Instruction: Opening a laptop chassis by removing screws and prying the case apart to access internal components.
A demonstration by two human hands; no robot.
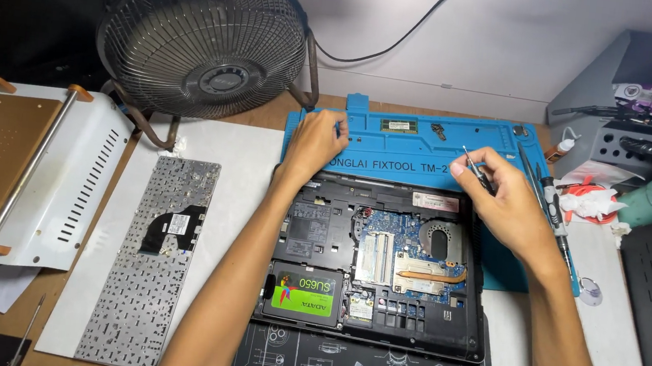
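An opened black laptop base (455,334) lies in front of me, its blue circuit board, copper heat pipe and a green-labelled drive (303,294) exposed. My left hand (314,141) reaches past the laptop's far left corner and rests its fingers on the blue repair mat (410,147). My right hand (494,197) hovers over the far right corner and holds a thin screwdriver (475,166) pointing up and left. A small memory module (399,125) lies in the mat's tray.
A detached keyboard (148,261), face down, lies on a white sheet to the left. A desk fan (204,33) stands behind. A white heating plate device (13,166) sits far left. Tools (557,215) and a grey organiser (633,102) crowd the right.
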